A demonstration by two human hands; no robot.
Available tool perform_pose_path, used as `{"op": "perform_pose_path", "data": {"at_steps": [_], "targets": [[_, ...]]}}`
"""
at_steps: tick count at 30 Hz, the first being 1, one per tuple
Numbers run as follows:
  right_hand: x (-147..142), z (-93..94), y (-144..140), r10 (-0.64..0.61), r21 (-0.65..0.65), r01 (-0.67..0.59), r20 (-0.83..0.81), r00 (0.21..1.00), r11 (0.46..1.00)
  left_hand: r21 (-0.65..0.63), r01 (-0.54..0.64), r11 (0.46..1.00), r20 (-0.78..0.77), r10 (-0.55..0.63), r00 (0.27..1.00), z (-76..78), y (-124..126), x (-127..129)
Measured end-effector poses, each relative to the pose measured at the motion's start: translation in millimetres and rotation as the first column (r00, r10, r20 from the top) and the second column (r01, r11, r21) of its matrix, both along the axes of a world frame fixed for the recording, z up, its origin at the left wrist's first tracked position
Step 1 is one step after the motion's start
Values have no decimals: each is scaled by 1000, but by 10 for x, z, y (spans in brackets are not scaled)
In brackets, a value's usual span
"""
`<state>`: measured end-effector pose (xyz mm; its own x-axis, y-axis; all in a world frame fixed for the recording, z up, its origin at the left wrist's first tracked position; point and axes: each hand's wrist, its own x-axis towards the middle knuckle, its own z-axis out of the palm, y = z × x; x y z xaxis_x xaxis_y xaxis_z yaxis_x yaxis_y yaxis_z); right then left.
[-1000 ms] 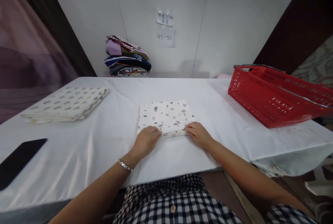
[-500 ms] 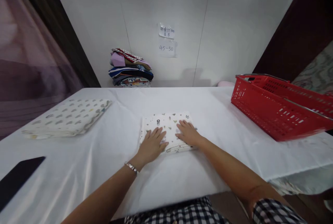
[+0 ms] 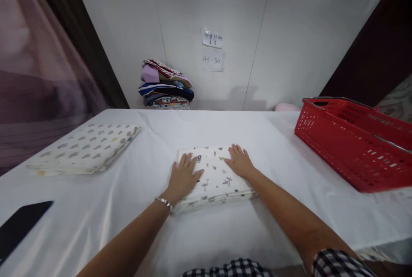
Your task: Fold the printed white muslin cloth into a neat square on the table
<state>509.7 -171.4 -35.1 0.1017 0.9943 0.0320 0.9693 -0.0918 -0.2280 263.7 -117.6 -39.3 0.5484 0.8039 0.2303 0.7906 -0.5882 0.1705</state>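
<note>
A folded white cloth [image 3: 214, 182] with small plant and animal prints lies flat in front of me, its layered edge toward my body. Spread across its left side is my left hand [image 3: 184, 177], fingers apart, a silver bracelet at the wrist. My right hand [image 3: 240, 162] rests palm down on the far right part of the same cloth, its fingers also spread. Neither hand grips anything. Off to the left lies another folded cloth [image 3: 86, 148], white with grey cloud-like shapes, touched by neither hand.
A red plastic basket [image 3: 347, 148] with wire handles stands on the right of the white-covered table [image 3: 154, 225]. Against the back wall is a stack of folded fabrics [image 3: 166, 86]. A flat black object [image 3: 24, 223] lies at the left front. Handwritten paper signs [image 3: 213, 60] hang on the wall.
Both hands have slid outward over the cloth, the right one toward its far right corner. More of the printed middle shows. The view has shifted slightly.
</note>
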Motion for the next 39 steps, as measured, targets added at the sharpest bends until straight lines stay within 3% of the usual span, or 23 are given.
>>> {"op": "perform_pose_path", "data": {"at_steps": [4, 11, 16, 20, 27, 32, 34, 36, 39], "targets": [[102, -146, 24, -29, -6, 29, 8, 1000, 1000, -4, 6, 1000, 0, -6, 1000, -128, -40, -45], [103, -182, -10, -24, -17, 24, -11, 1000, 1000, -33, 11, 999, 31, -10, 999, -102, -43, -51], [35, -61, 81, -41, -22, 42, 29, 999, 999, -43, 5, 999, 17, -5, 1000, -108, -58, -46], [-101, 51, 234, 54, 102, -60, 61, 997, 993, -13, -7, 1000, 4, 7, 1000, -123, -75, -33], [-115, -198, 314, 75, -10, -75, 74, 994, 997, -71, -19, 997, -18, 18, 1000, -92, -108, -19], [-226, -15, 409, 64, -20, -64, 45, 997, 998, -115, -6, 993, 65, 14, 998, -70, -103, -33], [-228, 76, 467, 71, 13, -72, 54, 996, 997, -133, -30, 991, 177, 54, 983, -69, -81, -63], [-138, 104, 507, 51, 26, -53, 69, 996, 998, -170, -123, 978, 309, 172, 935, -70, -54, -111], [136, 19, 487, -45, 6, 45, 30, 999, 999, -350, -264, 899, 396, 398, 828, -66, -6, -194]]}}
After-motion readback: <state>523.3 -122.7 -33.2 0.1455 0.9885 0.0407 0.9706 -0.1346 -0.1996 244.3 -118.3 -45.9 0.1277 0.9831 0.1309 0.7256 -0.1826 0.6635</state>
